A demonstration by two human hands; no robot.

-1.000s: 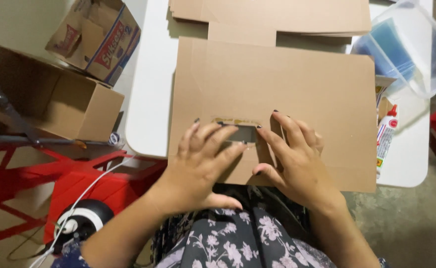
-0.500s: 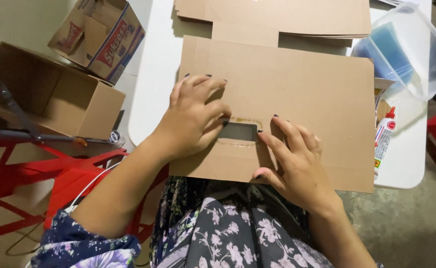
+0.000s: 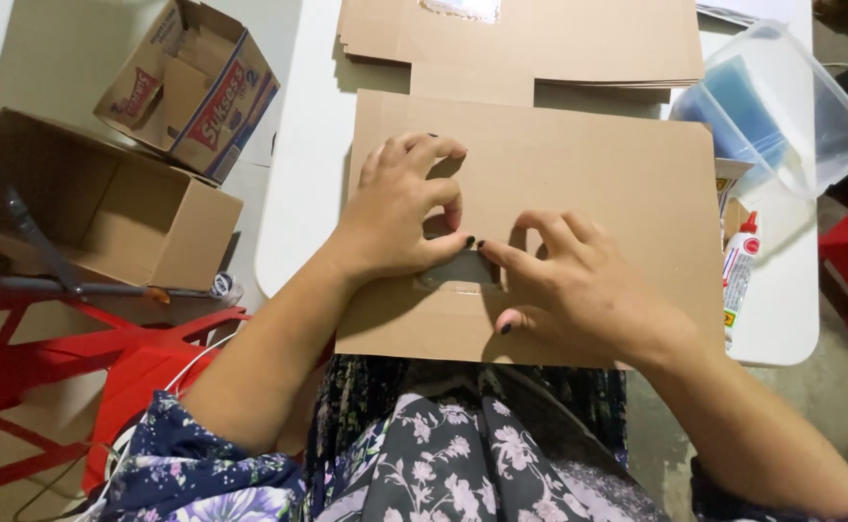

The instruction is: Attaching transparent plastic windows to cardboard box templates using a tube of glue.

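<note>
While lying flat on a white table, a cardboard sheet is being pressed. The left hand and right hand are resting open — fingertips meeting at its slot, gripping nothing.

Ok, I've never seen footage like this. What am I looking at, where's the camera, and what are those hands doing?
The camera sits on a person's head, looking down at their own bare hands; there is no machine. A flat brown cardboard sheet lies on a white table. The left hand and right hand press on it, fingertips at a slot-shaped cutout. Neither hand grips anything. Behind lies a stack of cardboard; at right, a clear plastic tub and a glue bottle.
</note>
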